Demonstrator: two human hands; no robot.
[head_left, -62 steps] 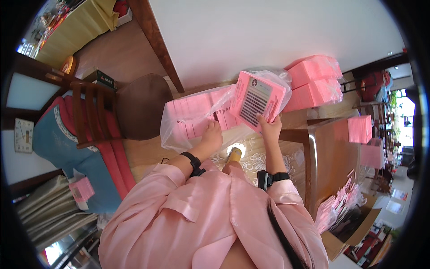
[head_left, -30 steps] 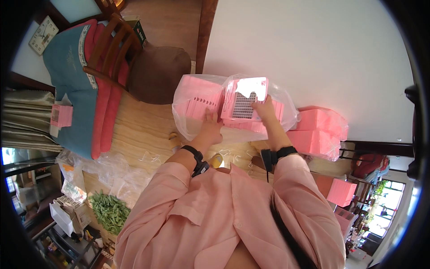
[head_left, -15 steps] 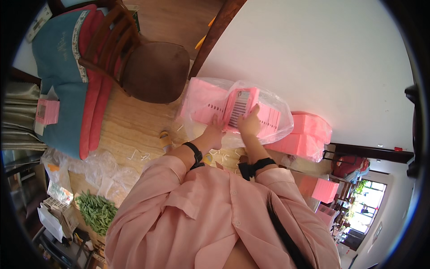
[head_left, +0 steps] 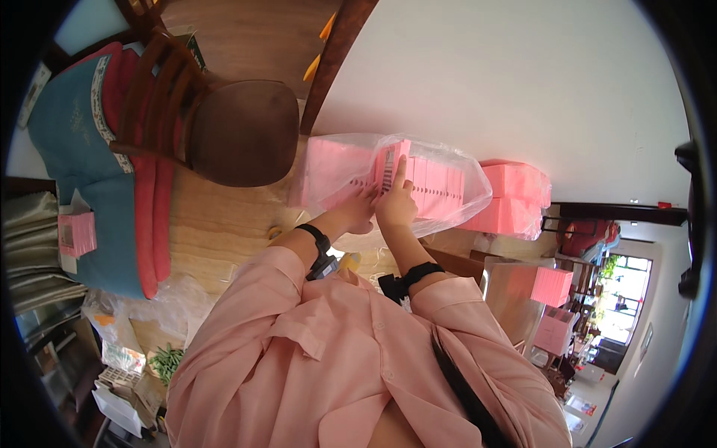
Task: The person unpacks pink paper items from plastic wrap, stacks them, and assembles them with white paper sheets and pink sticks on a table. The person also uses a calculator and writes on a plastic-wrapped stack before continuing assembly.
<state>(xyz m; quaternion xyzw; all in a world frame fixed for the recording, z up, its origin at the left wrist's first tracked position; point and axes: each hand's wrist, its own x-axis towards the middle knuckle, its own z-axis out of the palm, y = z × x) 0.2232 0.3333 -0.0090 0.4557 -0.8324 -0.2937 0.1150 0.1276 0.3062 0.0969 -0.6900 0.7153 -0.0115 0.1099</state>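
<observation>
A clear plastic bag [head_left: 478, 196] lies by the wall, with a row of flat pink boxes [head_left: 439, 187] packed upright inside it. One pink box [head_left: 389, 166] stands raised and tilted in a gap of the row; a dark striped pattern shows on its face. My right hand [head_left: 397, 206] grips this box at its right edge, forefinger stretched up along it. At its lower left, my left hand [head_left: 357, 212] holds the near edge, and its fingertips are partly hidden by the right hand.
To the right, more pink boxes [head_left: 509, 196] sit in wrapping. A wooden chair [head_left: 243, 133] and a blue-and-red cushioned seat [head_left: 89, 187] stand on the left. Crumpled plastic [head_left: 168, 308] lies on the floor beside green pods [head_left: 166, 364]. The white wall [head_left: 515, 82] rises behind the bag.
The striped pink box has turned more edge-on and sits deeper between the others. My right hand has shifted left, closer to my left hand, and its forefinger has straightened. The view has shifted slightly.
</observation>
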